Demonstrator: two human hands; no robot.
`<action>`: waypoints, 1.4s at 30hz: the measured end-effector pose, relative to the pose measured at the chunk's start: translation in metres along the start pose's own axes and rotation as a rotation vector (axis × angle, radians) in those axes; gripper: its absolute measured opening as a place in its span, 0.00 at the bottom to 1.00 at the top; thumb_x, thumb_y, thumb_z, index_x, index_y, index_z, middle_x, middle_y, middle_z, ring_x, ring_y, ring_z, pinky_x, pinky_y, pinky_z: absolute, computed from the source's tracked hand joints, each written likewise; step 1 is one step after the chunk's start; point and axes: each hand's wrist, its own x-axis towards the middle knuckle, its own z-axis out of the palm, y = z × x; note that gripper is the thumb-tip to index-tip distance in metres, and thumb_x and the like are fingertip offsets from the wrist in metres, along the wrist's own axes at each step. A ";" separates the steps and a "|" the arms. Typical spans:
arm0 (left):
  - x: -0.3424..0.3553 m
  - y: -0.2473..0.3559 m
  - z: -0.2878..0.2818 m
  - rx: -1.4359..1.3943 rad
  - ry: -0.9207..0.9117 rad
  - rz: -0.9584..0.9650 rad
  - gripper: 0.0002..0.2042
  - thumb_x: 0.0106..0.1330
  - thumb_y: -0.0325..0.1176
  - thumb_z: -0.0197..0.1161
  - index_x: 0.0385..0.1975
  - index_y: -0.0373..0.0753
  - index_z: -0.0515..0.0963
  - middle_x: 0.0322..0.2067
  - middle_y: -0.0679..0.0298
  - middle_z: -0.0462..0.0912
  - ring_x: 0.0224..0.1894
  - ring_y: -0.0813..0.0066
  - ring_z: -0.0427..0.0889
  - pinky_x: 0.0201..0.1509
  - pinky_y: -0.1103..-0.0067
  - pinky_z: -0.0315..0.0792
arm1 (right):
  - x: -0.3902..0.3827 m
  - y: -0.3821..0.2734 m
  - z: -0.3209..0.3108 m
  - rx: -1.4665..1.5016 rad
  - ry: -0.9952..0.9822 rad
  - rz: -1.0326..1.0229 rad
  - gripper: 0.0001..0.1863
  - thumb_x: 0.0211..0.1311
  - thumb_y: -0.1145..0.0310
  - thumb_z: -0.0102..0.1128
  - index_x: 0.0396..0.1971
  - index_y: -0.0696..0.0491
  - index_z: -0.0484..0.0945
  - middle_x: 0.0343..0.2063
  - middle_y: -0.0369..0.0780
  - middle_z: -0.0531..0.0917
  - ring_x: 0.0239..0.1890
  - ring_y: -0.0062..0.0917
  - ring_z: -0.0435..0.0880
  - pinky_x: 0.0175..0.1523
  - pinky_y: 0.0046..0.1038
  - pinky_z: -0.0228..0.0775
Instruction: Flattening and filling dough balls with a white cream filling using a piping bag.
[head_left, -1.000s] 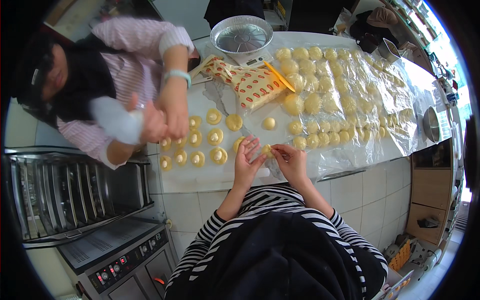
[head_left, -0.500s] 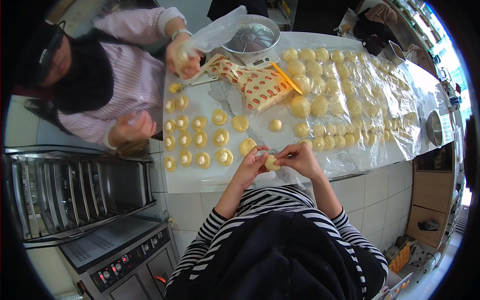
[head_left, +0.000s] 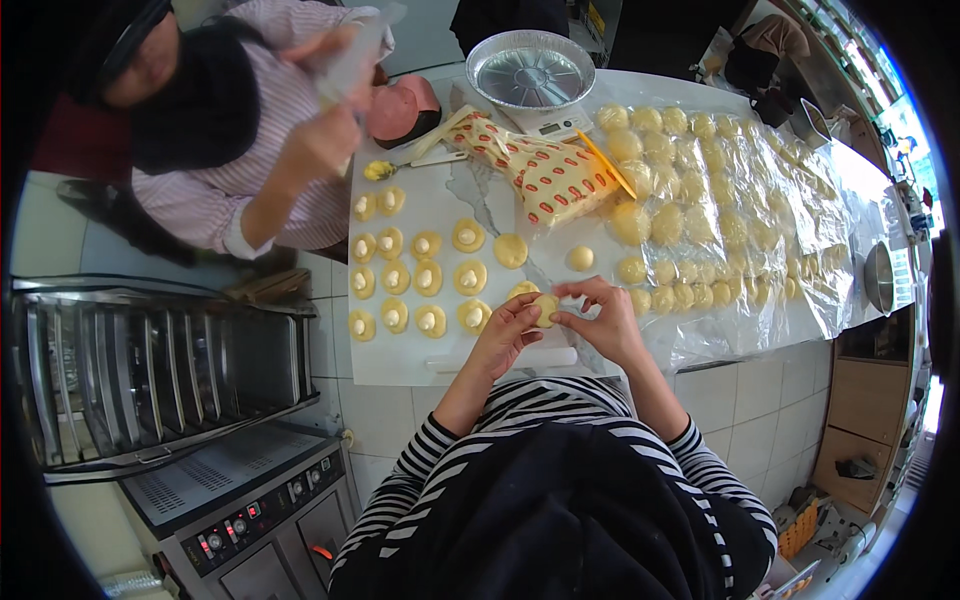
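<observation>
My left hand [head_left: 507,335] and my right hand [head_left: 606,322] pinch a small flattened piece of dough [head_left: 545,311] between their fingertips, just above the table's near side. A plain dough disc [head_left: 523,289] lies right behind it, partly hidden. Farther off are another plain disc [head_left: 510,251] and a smooth dough ball [head_left: 580,258]. To the left lie several dough rounds [head_left: 427,277] in rows, each topped with a white dollop. A white rolling pin [head_left: 555,358] rests below my hands.
Plastic film [head_left: 740,220] covers many dough balls on the right. A patterned bag [head_left: 545,180], an orange scraper [head_left: 608,168] and a foil pan [head_left: 530,75] on a scale [head_left: 558,125] stand behind. At left, a co-worker's blurred hands [head_left: 325,140] hold a clear bag; below are racked trays [head_left: 150,380] and an oven [head_left: 240,510].
The dough between my fingers now shows flatter and wider. The co-worker's hands have come together around the clear bag, raised. The whole view has shifted slightly, with the table farther right.
</observation>
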 end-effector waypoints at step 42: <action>0.006 -0.010 0.002 -0.004 -0.045 -0.049 0.21 0.59 0.35 0.56 0.51 0.37 0.62 0.45 0.60 0.72 0.42 0.73 0.77 0.42 0.81 0.76 | -0.010 0.039 0.020 -0.096 -0.076 -0.208 0.09 0.46 0.73 0.58 0.30 0.55 0.77 0.22 0.39 0.78 0.30 0.31 0.75 0.36 0.29 0.68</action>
